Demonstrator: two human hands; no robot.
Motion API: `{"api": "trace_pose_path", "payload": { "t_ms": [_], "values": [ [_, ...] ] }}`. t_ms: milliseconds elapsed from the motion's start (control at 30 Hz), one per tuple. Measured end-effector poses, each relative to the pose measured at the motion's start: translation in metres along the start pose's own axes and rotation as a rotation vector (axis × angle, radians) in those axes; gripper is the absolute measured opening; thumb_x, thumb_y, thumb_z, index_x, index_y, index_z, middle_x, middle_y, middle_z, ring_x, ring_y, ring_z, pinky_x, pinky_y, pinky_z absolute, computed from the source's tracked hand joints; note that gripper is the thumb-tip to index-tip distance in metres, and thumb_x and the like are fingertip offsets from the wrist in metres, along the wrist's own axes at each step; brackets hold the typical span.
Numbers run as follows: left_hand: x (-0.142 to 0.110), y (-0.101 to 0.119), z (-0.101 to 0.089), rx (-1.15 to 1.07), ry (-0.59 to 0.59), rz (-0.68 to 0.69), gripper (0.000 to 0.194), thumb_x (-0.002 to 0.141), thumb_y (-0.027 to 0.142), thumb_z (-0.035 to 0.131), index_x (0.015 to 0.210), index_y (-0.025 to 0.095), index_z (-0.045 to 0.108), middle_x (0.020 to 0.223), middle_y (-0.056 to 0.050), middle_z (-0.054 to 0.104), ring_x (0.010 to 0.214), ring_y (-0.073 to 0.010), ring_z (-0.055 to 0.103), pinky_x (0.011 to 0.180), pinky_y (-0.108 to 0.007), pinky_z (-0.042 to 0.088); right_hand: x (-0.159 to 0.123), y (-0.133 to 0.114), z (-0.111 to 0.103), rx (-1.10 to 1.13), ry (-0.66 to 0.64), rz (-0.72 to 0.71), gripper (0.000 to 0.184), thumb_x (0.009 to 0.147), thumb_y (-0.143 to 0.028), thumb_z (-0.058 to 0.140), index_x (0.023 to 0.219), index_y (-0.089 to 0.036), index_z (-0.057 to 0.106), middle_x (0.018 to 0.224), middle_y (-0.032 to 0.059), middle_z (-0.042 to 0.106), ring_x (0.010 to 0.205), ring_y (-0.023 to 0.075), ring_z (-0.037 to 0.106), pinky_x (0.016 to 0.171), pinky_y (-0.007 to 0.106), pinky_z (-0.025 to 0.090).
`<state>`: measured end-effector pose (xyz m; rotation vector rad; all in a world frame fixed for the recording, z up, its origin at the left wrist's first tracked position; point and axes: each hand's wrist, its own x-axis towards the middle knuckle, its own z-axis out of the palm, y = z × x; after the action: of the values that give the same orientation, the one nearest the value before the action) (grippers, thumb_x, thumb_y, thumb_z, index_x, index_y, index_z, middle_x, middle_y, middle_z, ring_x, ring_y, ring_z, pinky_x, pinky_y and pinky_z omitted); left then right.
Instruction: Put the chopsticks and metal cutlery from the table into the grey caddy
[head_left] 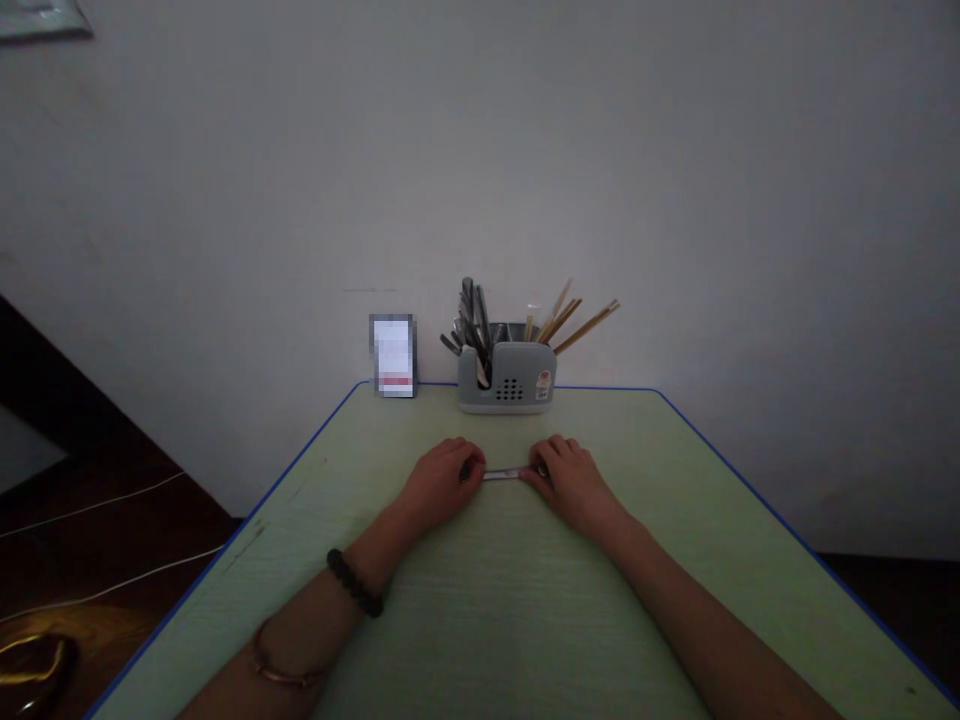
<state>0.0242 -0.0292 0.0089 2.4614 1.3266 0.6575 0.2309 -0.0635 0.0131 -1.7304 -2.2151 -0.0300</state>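
Observation:
Both of my hands rest on the pale green table (480, 620), a little in front of a grey utensil holder (507, 378). A thin metal utensil (502, 473) lies flat between them. My left hand (439, 482) pinches its left end with curled fingers, and my right hand (570, 482) pinches its right end. The ends of the utensil are hidden under my fingers, so I cannot say what kind it is. My left wrist wears a dark bead bracelet (354, 583) and a thin bangle.
The grey holder stands at the table's far edge against the white wall, with metal cutlery (471, 318) in its left part and wooden chopsticks (574, 320) in its right. A small card (393, 355) leans on the wall beside it. White cables (97, 590) run over the dark floor on the left.

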Motion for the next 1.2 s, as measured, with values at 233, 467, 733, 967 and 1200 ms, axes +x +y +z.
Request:
{"api": "trace_pose_path", "payload": {
  "t_ms": [233,467,733,967,1200],
  "values": [
    [-0.002,-0.001,0.001,0.076,-0.022,-0.002,0.024,0.082,0.038,0.056,0.097,0.019,0.06,0.1,-0.007,0.059,0.097,-0.0228,0.049,0.086,-0.036,0.038,-0.001,0.002,0.004,-0.064,0.048,0.093,0.019,0.089,-0.023,0.044,0.1,-0.02,0.059,0.105,0.012,0.058,0.095,0.0251,0.051,0.081,0.038,0.04],
    [-0.002,-0.008,0.004,0.241,0.064,-0.192,0.035,0.087,0.044,0.048,0.106,0.016,0.055,0.108,-0.01,0.056,0.102,-0.0267,0.046,0.089,-0.041,0.034,-0.002,0.002,0.005,-0.054,0.047,0.108,0.024,0.089,-0.02,0.041,0.106,-0.018,0.058,0.111,0.0136,0.057,0.099,0.0258,0.052,0.084,0.039,0.04],
    [0.002,-0.014,0.004,0.124,0.002,-0.091,0.018,0.088,0.033,0.049,0.091,0.019,0.06,0.093,-0.006,0.06,0.09,-0.0218,0.051,0.083,-0.034,0.039,-0.004,-0.005,0.009,0.047,0.051,0.011,0.028,0.088,-0.021,0.044,0.113,-0.014,0.055,0.117,0.014,0.056,0.107,0.0251,0.051,0.094,0.04,0.038],
    [0.003,-0.016,0.006,0.016,0.014,-0.006,0.02,0.089,0.028,0.048,0.097,0.023,0.065,0.097,-0.005,0.062,0.093,-0.0209,0.051,0.087,-0.035,0.039,-0.006,-0.012,0.006,0.096,0.014,-0.101,0.029,0.089,-0.024,0.047,0.116,-0.017,0.056,0.116,0.0106,0.057,0.108,0.0224,0.051,0.096,0.039,0.037],
    [0.001,-0.018,0.006,0.213,0.09,-0.175,0.027,0.087,0.037,0.049,0.1,0.016,0.06,0.104,-0.01,0.058,0.098,-0.0259,0.05,0.086,-0.039,0.04,-0.001,-0.005,0.0,-0.027,-0.047,0.034,0.023,0.09,-0.025,0.047,0.108,-0.024,0.063,0.104,0.0068,0.06,0.098,0.023,0.052,0.085,0.036,0.038]
  ]
}}
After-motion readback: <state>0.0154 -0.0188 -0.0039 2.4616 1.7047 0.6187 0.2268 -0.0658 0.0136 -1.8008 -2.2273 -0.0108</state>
